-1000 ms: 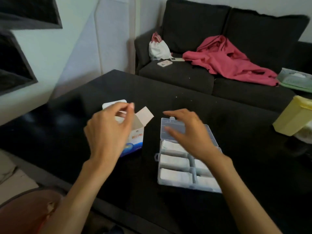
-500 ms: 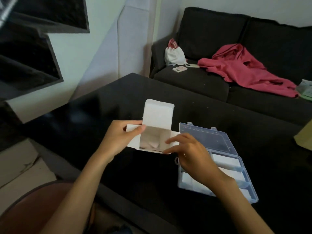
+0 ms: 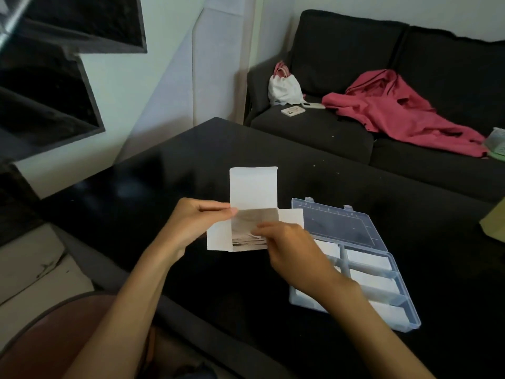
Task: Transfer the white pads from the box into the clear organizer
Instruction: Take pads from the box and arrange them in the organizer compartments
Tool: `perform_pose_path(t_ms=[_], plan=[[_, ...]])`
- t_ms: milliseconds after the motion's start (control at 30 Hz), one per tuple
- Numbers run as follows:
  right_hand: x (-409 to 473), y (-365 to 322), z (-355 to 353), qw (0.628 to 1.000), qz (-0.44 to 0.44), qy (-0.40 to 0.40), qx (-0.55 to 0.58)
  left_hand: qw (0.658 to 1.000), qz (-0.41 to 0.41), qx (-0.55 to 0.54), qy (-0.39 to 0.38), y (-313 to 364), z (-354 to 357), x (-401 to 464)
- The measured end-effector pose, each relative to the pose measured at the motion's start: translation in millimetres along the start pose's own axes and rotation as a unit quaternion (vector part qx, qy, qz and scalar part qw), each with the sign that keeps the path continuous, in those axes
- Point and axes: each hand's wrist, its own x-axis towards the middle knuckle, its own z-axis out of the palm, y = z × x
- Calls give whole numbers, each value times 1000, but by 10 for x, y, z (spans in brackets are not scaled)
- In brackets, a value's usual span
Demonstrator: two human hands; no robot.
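My left hand (image 3: pixel 195 222) grips the small white cardboard box (image 3: pixel 252 192) by its left side and holds it above the black table (image 3: pixel 136 192), its open mouth turned towards me with the flaps spread. A few white pads (image 3: pixel 247 240) lie stacked in the bottom of the box. My right hand (image 3: pixel 289 247) reaches into the opening, and its fingertips pinch the top pad. To the right lies the clear organizer (image 3: pixel 363 269) with its lid folded back. Several of its compartments hold white pads (image 3: pixel 369 261).
A dark sofa (image 3: pixel 355 77) stands behind the table with a pink garment (image 3: pixel 396 108), a white bag (image 3: pixel 284 88) and a phone (image 3: pixel 293 110) on it. A yellow-green container (image 3: pixel 494 225) shows at the right edge. Dark stair steps (image 3: pixel 49 91) rise at the left.
My left hand has lifted the box off the table and tipped its opening towards me. My right hand has left the organizer and gone into the box. The camera has turned left.
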Motion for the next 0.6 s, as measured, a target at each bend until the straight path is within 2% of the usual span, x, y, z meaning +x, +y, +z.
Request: perform_pose_path(t_ms=[133,300,400,533,600], plan=[[282,-97,83,992,34,-113,-54,999,-17,28,-26,17,-37,-18],[585,-49,173,964,86,-248,-47,998,5,43,-34,17,-14,-22],[638,12,255,958,94,-270,-35,998,20,45,-35,3,21,-4],[656,44,270,969,91,-229,-29,998,42,53,-11,-25,59,13],[656,44,226,967,95,-236,-7,996,52,66,-6,-22,73,13]])
